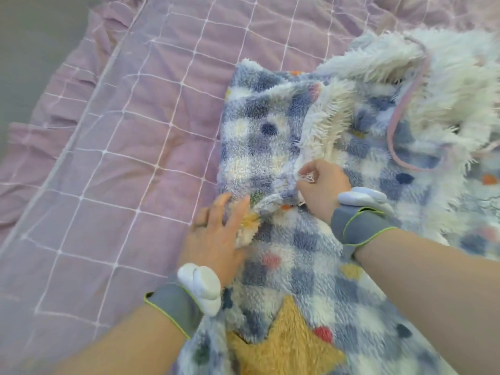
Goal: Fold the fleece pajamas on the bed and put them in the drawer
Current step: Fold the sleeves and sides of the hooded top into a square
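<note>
Head view: a blue-and-white checked fleece pajama garment (297, 255), dotted with coloured spots and bearing a mustard-yellow star patch (286, 345), lies spread on the right half of a bed covered in lilac quilted fabric with a white grid (121, 131). Its far end is turned back, showing a shaggy white lining (392, 58) and a pink trim loop (405, 104).

The left hand (216, 239) reaches in from the lower left, palm down. Its fingers are straight and slightly spread and grasp nothing, and the fingertips rest on the garment's left edge where it meets the bedcover.

The right hand (323, 188) comes in from the lower right with the wrist bent inward and the knuckles up. Its fingers are curled tight, pinching a bunched fold of the fleece just beyond the left fingertips.

Each wrist wears a grey band with lime-green edging (176, 307) and a white plastic module (201, 285).
</note>
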`<state>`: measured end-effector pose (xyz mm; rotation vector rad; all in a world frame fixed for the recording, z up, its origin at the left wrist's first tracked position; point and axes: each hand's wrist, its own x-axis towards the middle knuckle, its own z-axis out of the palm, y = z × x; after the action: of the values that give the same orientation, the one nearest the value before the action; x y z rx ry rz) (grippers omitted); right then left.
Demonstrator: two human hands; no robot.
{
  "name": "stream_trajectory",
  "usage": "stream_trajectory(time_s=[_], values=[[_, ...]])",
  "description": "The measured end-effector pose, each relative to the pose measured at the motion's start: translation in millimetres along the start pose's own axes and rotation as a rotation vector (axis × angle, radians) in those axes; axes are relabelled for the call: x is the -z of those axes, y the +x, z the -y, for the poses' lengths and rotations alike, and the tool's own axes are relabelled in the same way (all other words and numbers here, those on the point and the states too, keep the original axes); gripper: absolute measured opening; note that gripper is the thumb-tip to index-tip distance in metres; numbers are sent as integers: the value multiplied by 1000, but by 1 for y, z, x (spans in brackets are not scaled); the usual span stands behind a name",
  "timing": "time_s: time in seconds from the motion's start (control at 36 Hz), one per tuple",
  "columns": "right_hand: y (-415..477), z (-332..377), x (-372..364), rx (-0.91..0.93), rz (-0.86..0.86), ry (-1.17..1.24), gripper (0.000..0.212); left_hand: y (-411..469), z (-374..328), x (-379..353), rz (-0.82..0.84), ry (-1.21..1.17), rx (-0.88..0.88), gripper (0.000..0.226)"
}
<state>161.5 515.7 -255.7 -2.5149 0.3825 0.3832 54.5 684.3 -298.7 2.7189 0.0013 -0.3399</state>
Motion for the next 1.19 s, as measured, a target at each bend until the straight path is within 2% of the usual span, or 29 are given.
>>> stream_trajectory(time_s=[0.06, 0.11, 0.19, 0.25, 0.31, 0.36, 0.39, 0.44, 0.5, 0.53, 0.58, 0.61, 0.64, 0.72, 0.78, 0.81, 0.86, 0.94, 1.0, 1.03, 1.11, 1.19], values=[[-3, 6, 3, 21, -88, 40, 10, 3, 12, 0, -32, -151, 192, 75], [-8, 8, 3, 60, -139, -35, 10, 6, 24, 1, -130, -247, 290, 67], [-18, 0, -9, 77, 50, -273, 12, -2, 32, -1, -76, -232, 345, 60], [-24, -2, -13, 29, 135, -309, 12, -9, 26, -1, -24, -202, 322, 63], [-30, -1, -14, 42, 15, -328, 11, -20, 23, -4, -23, -212, 214, 66], [-41, 0, -16, 215, -161, -353, 27, -31, 20, -7, -2, -245, 116, 73], [-50, 0, -18, 337, -149, -360, 34, -41, 23, -10, 16, -298, 131, 78], [-59, -3, -20, 511, 86, -517, 47, -52, 28, -14, 0, -522, 270, 79], [-69, -11, -27, 478, 336, -671, 57, -72, 34, -18, 0, -788, 459, 63], [-78, -15, -31, 429, 362, -662, 59, -86, 36, -21, 42, -843, 519, 49], [-103, -18, -39, 436, 261, -515, 53, -114, 40, -26, 133, -823, 552, 28], [-118, -18, -45, 471, 210, -401, 48, -127, 40, -27, 176, -811, 561, 24], [-135, -18, -52, 493, 229, -296, 43, -142, 41, -29, 216, -807, 565, 24], [-177, -21, -74, 406, 516, -195, 37, -176, 45, -41, 433, -773, 570, 43], [-194, -27, -87, 348, 650, -243, 44, -196, 47, -52, 527, -677, 565, 37], [-200, -30, -95, 338, 670, -273, 52, -205, 48, -58, 505, -645, 568, 26], [-213, -36, -113, 361, 656, -351, 63, -228, 49, -66, 373, -648, 583, 23], [-212, -40, -119, 421, 519, -446, 59, -238, 56, -68, 125, -662, 667, 22], [-223, -50, -126, 581, 456, -645, 60, -259, 65, -75, 27, -719, 764, 27], [-226, -56, -127, 639, 445, -747, 63, -265, 66, -77, 43, -740, 785, 29], [-238, -75, -129, 666, 498, -965, 74, -287, 58, -75, 308, -749, 744, 42], [-249, -90, -133, 705, 532, -1109, 86, -312, 49, -83, 545, -689, 579, 22]])
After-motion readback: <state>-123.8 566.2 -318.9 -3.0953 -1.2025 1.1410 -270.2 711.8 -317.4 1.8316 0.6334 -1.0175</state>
